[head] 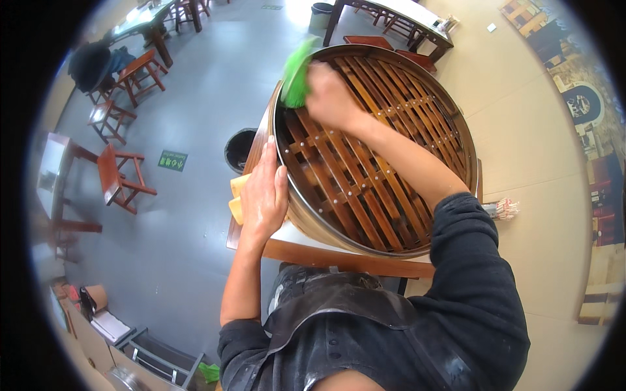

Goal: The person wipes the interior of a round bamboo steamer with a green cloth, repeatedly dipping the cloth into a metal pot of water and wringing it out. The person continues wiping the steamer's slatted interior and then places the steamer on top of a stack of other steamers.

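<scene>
A large round bamboo steamer tray (364, 185), with dark slats and a metal-edged rim, lies on a wood-edged table (342, 259). My right hand (332, 93) is closed on a bright green brush (297, 76), blurred, at the far left inside of the rim. My left hand (266, 195) lies flat against the steamer's outer left wall, its fingers pointing away from me. Beside that hand, on the table's left side, are yellow cylindrical objects (237, 198), partly hidden by it.
A dark bucket (239, 149) stands on the floor left of the table. A container of wrapped chopsticks (501, 209) is at the right by the wall. Wooden stools (120, 178) and other tables stand to the left and beyond. A metal rack (156, 359) is at lower left.
</scene>
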The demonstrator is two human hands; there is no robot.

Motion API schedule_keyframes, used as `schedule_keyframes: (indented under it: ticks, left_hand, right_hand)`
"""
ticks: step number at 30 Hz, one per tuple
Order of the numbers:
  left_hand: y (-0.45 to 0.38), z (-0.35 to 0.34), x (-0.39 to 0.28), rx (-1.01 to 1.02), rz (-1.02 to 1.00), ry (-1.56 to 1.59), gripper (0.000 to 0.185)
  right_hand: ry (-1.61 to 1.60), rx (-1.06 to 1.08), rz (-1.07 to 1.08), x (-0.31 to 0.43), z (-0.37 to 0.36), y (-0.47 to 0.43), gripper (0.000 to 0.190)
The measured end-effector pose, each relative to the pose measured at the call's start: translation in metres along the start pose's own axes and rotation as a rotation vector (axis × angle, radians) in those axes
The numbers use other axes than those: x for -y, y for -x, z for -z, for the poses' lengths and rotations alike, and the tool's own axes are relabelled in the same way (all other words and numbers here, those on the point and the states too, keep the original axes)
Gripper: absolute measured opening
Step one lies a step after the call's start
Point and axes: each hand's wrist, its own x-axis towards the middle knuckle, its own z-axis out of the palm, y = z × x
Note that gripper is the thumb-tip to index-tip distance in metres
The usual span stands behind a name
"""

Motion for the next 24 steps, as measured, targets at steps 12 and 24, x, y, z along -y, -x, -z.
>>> schedule_keyframes:
  ticks: [12,24]
  left_hand:
    - [-0.001,0.001,-0.004,0.059,0.043,0.014,0.060]
    - [0.001,0.003,-0.004,0.091,0.068,-0.010,0.054]
  right_hand:
    - [0.569,0.205,0.000,-0.200,0.007,-0.015,0.026]
    - [0.908,0.299,-0.743,-0.119,0.261,0.265,0.035]
